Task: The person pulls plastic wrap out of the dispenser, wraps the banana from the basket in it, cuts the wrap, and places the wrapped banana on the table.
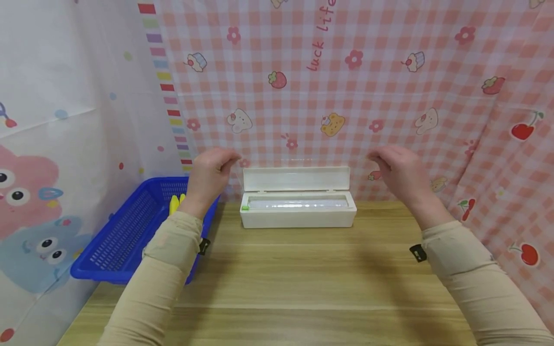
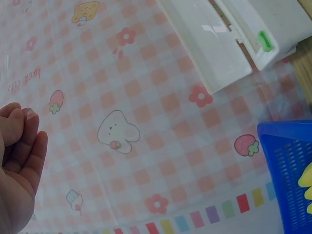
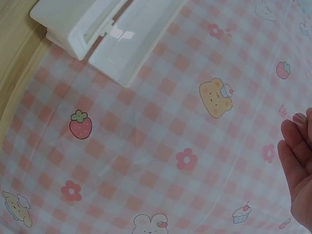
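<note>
In the head view, a white cling film dispenser (image 1: 298, 220) stands at the back of the table with its lid (image 1: 296, 179) raised. A green slider (image 1: 245, 208) sits at its left end, and a clear roll shows inside. My left hand (image 1: 207, 175) is raised beyond its left end, thumb and fingertips pinched together. Level with it, my right hand (image 1: 400, 170) pinches likewise past the right end. Faint glints above the lid show a nearly invisible sheet of cling film (image 1: 296, 159) between the hands. Both wrist views show the curled fingers, partly cut off by the frame edge.
A blue plastic basket (image 1: 117, 245) stands on the left of the table, with yellow things (image 1: 174, 204) in it, partly behind my left arm. A pink checked cloth (image 1: 277, 105) hangs behind the dispenser. The tabletop (image 1: 294, 278) is light wood.
</note>
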### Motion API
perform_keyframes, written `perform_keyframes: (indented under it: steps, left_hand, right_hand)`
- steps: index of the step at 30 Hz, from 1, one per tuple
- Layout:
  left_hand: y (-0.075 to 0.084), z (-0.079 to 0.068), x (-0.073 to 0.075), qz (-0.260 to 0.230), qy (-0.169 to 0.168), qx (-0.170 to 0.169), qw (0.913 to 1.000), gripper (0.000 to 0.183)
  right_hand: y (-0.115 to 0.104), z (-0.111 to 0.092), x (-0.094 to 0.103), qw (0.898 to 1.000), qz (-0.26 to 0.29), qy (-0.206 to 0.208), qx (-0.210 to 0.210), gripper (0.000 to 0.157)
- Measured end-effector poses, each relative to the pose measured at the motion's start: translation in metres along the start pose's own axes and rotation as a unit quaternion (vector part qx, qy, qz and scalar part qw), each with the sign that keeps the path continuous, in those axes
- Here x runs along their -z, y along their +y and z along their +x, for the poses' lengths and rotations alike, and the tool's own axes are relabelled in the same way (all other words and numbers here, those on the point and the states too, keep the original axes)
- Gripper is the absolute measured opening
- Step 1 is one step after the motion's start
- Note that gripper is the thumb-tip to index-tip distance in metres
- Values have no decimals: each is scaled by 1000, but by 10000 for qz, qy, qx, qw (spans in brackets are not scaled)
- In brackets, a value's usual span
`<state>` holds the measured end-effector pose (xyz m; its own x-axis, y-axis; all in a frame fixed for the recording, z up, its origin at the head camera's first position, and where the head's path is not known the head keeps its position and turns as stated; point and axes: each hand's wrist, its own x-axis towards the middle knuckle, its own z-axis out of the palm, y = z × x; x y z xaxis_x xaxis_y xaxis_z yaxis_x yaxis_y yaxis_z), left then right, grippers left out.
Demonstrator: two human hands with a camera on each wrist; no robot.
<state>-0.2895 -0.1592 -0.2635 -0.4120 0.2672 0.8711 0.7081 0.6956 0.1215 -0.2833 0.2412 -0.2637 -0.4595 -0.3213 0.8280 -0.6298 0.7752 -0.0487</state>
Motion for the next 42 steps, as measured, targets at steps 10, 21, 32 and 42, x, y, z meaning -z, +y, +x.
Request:
perform_keyframes:
  steps: [10, 21, 32, 42]
  left_hand:
    - [2, 6, 7, 33, -20, -80, 10000, 6]
    - [6, 12, 13, -34, 92, -255, 9996, 5]
    - [11, 15, 20, -11, -2, -91, 10000, 8]
    - [14, 18, 25, 93, 2, -145, 9999, 7]
  right_hand:
    - [1, 5, 3, 9995, -24, 209, 249, 7]
    - [-1, 9, 12, 9989, -145, 259, 356, 8]
    - [-4, 12, 17, 9991, -137, 241, 317, 8]
    - [-8, 15, 23, 9992, -141, 262, 273, 7]
